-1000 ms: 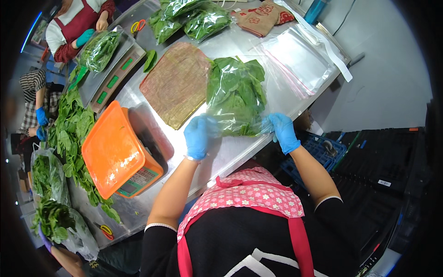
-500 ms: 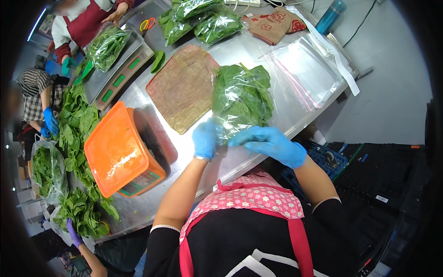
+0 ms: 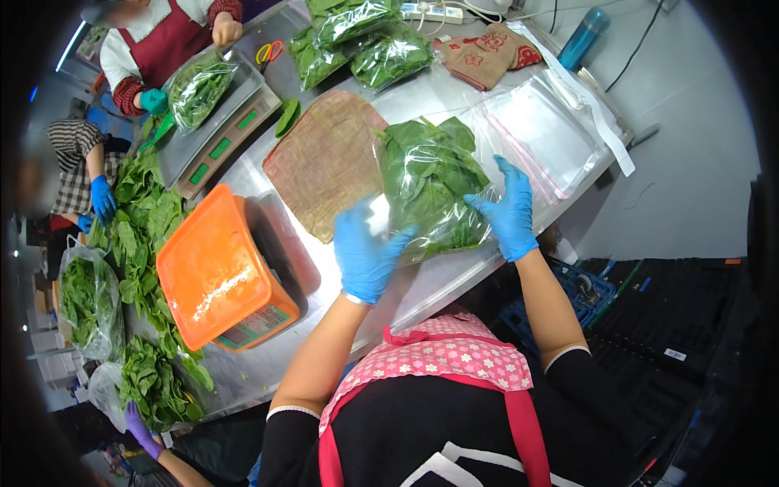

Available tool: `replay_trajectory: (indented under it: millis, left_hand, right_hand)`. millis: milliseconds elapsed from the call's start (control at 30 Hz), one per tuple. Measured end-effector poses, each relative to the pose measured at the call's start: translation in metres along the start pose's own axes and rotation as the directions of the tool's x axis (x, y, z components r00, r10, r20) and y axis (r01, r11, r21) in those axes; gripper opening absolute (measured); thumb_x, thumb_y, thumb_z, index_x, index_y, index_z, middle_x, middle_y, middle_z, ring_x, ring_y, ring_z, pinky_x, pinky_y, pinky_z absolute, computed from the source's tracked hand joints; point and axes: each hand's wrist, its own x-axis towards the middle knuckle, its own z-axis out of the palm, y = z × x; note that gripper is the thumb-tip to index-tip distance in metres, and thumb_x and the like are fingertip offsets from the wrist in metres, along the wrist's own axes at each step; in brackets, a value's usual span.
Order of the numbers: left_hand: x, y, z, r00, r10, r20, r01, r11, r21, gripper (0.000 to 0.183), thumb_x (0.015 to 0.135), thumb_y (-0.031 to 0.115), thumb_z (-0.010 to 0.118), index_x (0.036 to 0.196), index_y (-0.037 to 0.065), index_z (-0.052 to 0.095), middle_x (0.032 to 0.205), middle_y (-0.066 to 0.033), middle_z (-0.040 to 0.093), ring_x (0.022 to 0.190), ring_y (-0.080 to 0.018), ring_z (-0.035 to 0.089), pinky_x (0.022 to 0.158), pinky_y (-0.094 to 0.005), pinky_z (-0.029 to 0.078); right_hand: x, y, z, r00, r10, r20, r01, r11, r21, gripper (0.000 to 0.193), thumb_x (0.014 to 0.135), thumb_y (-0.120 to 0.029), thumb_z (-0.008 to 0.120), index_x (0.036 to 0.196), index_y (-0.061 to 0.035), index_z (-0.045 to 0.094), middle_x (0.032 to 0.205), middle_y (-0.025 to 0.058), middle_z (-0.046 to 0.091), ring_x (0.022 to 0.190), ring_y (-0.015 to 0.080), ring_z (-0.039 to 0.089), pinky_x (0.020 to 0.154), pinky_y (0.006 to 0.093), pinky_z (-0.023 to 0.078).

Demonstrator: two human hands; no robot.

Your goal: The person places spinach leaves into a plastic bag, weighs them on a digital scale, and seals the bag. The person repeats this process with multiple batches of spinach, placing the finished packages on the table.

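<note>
Since the earlier frame, the blue-gloved right hand (image 3: 511,215) had moved off the near edge of the clear plastic bag of broad green leaves (image 3: 434,178) to its right side. Both hands were apart and open, fingers spread: right thumb at the bag's right flank, blue-gloved left hand (image 3: 363,256) at its lower left, partly blurred. No firm grip visible.

Bag sat near the front edge of the silver metal tabletop (image 3: 418,284), right of the flat brown woven cloth (image 3: 324,158). Couldn't tell if its underside was fully down.

Handling, my read: light, soft, floppy; film slick under gloves; leaves easy to bruise. Best hold was broad palms on both flanks, or gathered film, no hard pinching.

Farther off: flat clear empty bags (image 3: 560,122), then more filled leaf bags (image 3: 393,61).
</note>
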Motion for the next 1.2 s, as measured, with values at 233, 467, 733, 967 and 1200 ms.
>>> replay_trajectory:
  millis: [233,467,733,967,1200]
  left_hand:
    - [0.013,-0.032,0.024,0.985,0.057,0.163,-0.081,0.987,0.142,0.064,0.082,0.028,0.078,0.136,0.007,0.052,0.100,-0.0129,0.055,0.082,-0.0241,0.059,0.075,-0.0361,0.051]
    - [0.007,-0.051,-0.001,0.989,-0.087,0.117,0.130,0.890,-0.438,0.058,0.087,0.024,0.074,0.134,0.001,0.049,0.122,-0.0143,0.056,0.101,-0.0231,0.059,0.084,-0.0359,0.052]
    - [-0.026,-0.084,-0.063,0.708,-0.094,0.700,0.656,-0.278,-0.702,0.095,0.088,0.080,0.028,0.153,0.011,0.029,0.151,-0.0151,0.041,0.134,-0.0359,0.045,0.105,-0.0517,0.043]
    - [-0.042,-0.107,-0.053,0.672,-0.281,0.685,0.652,-0.215,-0.727,0.048,0.098,0.043,0.057,0.131,0.009,0.056,0.126,-0.0085,0.064,0.109,-0.0244,0.064,0.096,-0.0416,0.053]
    - [-0.041,-0.107,-0.055,0.656,-0.306,0.690,0.654,-0.224,-0.722,0.041,0.101,0.037,0.051,0.130,0.008,0.057,0.123,-0.0095,0.066,0.109,-0.0255,0.064,0.097,-0.0432,0.053]
  right_hand:
    - [0.014,0.029,0.014,0.789,0.165,0.591,-0.602,0.393,0.694,0.063,0.087,-0.010,0.071,0.143,0.0033,0.043,0.127,0.0082,0.061,0.112,0.0162,0.059,0.100,0.0293,0.046]
    - [0.027,-0.102,-0.023,0.839,0.021,0.544,-0.469,0.534,0.703,0.068,0.085,0.005,0.060,0.149,-0.0005,0.037,0.125,0.0079,0.061,0.108,0.0150,0.059,0.096,0.0274,0.048]
    - [-0.031,-0.176,-0.019,0.618,-0.531,0.580,0.106,0.787,0.608,0.052,0.087,-0.022,0.074,0.134,-0.0077,0.059,0.117,0.0144,0.064,0.103,0.0249,0.062,0.095,0.0335,0.048]
    - [-0.033,-0.059,0.031,0.744,0.116,0.658,-0.494,0.758,0.425,0.055,0.092,-0.028,0.069,0.133,0.0051,0.055,0.116,0.0132,0.064,0.106,0.0164,0.060,0.094,0.0305,0.048]
    - [-0.034,-0.069,0.048,0.608,0.030,0.794,-0.616,0.647,0.448,0.056,0.094,-0.037,0.067,0.131,0.0043,0.057,0.118,0.0106,0.066,0.103,0.0160,0.062,0.093,0.0287,0.049]
